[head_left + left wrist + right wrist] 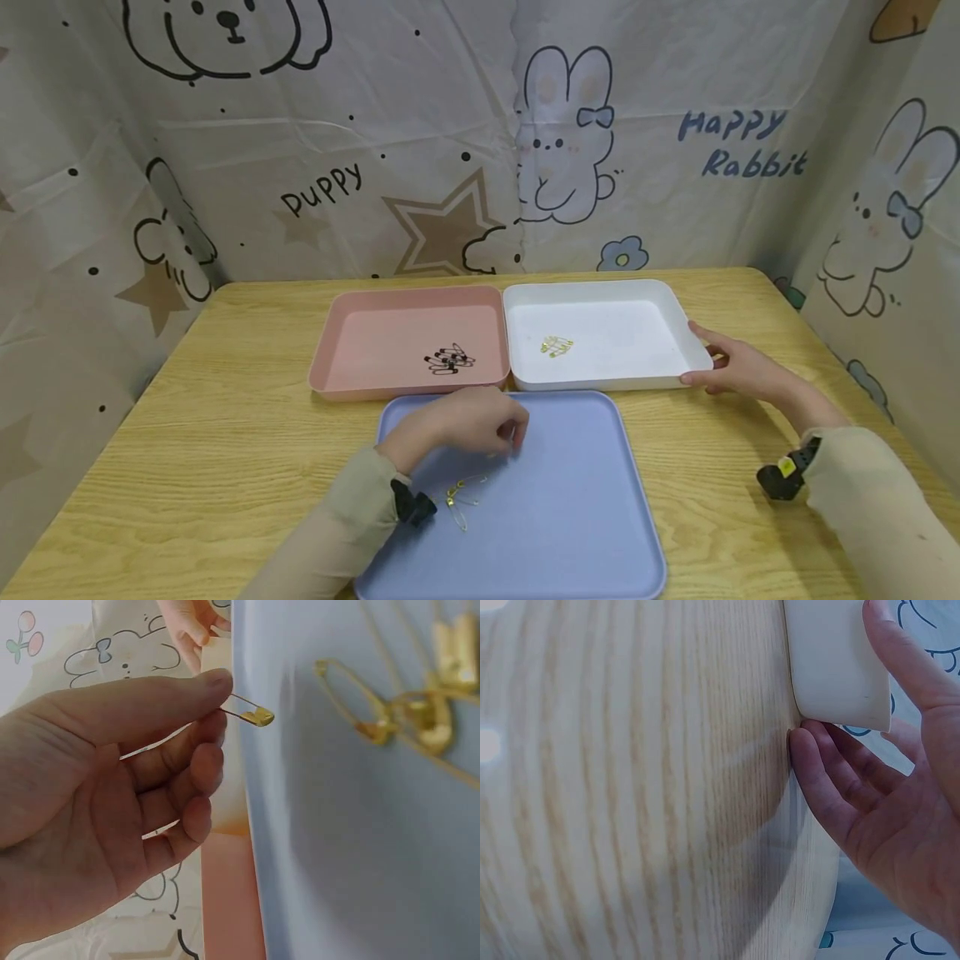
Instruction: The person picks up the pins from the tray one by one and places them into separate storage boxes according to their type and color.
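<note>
My left hand (513,437) hovers over the far part of the blue tray (570,517) and pinches one gold safety pin (251,712) between thumb and forefinger (217,682). A small heap of gold pins (461,496) lies on the blue tray just behind that hand, blurred in the left wrist view (420,712). My right hand (720,367) rests against the near right corner of the white tray (622,308), thumb along the rim and fairly straight fingers (817,772) at the corner (840,667). It holds nothing.
A pink tray (375,333) with black safety pins (448,360) stands left of the white tray, which holds a few gold pins (557,345). All three trays sit on a wooden table (187,433). Printed cloth walls close in the back and sides.
</note>
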A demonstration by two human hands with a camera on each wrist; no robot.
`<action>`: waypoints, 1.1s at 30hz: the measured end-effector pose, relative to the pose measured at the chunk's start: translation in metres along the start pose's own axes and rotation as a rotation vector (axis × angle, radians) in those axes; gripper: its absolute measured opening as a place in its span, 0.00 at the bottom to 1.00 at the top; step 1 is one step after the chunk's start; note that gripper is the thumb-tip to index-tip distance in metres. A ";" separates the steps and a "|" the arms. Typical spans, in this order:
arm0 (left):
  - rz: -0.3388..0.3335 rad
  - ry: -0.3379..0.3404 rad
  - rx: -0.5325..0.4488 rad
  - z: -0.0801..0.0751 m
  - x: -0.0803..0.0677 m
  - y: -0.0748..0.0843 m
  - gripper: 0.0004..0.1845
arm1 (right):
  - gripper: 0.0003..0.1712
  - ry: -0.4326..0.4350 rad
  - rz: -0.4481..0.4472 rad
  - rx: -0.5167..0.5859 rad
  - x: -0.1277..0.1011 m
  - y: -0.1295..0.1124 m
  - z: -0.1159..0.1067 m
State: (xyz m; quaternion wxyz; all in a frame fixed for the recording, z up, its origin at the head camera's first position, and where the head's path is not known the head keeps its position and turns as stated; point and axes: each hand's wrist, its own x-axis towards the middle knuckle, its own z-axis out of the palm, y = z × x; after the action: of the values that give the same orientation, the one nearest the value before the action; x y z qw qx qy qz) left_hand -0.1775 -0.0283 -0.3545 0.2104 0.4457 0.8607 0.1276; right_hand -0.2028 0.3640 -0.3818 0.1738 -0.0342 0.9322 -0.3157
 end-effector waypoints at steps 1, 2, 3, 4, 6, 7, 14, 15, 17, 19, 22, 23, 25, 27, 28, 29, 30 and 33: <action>0.009 0.005 -0.003 -0.001 0.002 -0.001 0.05 | 0.59 0.001 0.002 0.000 0.000 0.001 0.000; 0.016 0.010 -0.003 -0.002 0.003 -0.001 0.05 | 0.59 0.003 0.001 0.000 0.000 0.001 0.000; 0.024 0.016 -0.002 -0.003 0.005 -0.002 0.05 | 0.59 0.005 0.002 -0.001 0.001 0.002 0.000; 0.029 0.023 -0.006 -0.004 0.007 -0.003 0.05 | 0.59 0.008 0.003 -0.004 0.001 0.002 0.000; 0.046 0.042 -0.011 -0.006 0.009 -0.003 0.05 | 0.59 0.013 0.005 -0.009 0.001 0.002 0.001; 0.051 0.052 -0.014 -0.007 0.010 -0.004 0.05 | 0.59 0.016 0.004 -0.012 0.001 0.002 0.001; 0.058 0.117 -0.035 -0.015 0.018 -0.002 0.06 | 0.59 0.022 0.003 -0.020 0.001 0.001 0.001; 0.057 0.124 -0.039 -0.016 0.019 -0.002 0.06 | 0.59 0.022 0.003 -0.018 0.001 0.001 0.001; 0.060 0.134 -0.051 -0.018 0.021 -0.002 0.06 | 0.59 0.020 0.005 -0.018 0.001 0.000 0.001; 0.065 0.140 -0.070 -0.020 0.024 -0.001 0.06 | 0.59 0.016 0.007 -0.016 0.001 0.001 0.001; 0.071 0.156 -0.084 -0.024 0.027 -0.001 0.05 | 0.59 0.014 0.006 -0.012 0.001 0.001 0.001; 0.067 0.165 -0.083 -0.025 0.029 -0.001 0.05 | 0.59 0.014 0.005 -0.012 0.001 0.001 0.001; 0.062 0.184 -0.082 -0.027 0.032 -0.002 0.05 | 0.59 0.015 0.001 -0.010 0.001 0.001 0.000; 0.048 0.211 -0.076 -0.029 0.035 -0.003 0.04 | 0.59 0.015 -0.003 -0.009 0.001 0.000 0.000; 0.039 0.227 -0.073 -0.030 0.037 -0.004 0.04 | 0.59 0.015 -0.004 -0.009 0.001 0.000 0.000; 0.030 0.244 -0.073 -0.031 0.040 -0.006 0.04 | 0.59 0.015 -0.004 -0.009 0.001 0.000 0.000; 0.021 0.261 -0.077 -0.031 0.042 -0.007 0.03 | 0.58 0.014 -0.005 -0.008 0.001 0.000 0.000; -0.018 0.306 -0.107 -0.033 0.048 -0.011 0.02 | 0.58 0.012 -0.004 -0.008 0.001 0.000 0.000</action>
State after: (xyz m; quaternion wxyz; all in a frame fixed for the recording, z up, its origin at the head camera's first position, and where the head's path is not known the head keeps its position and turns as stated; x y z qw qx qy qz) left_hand -0.2253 0.0038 -0.3416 0.1014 0.4017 0.8786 0.2375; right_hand -0.2035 0.3642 -0.3818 0.1675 -0.0350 0.9343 -0.3126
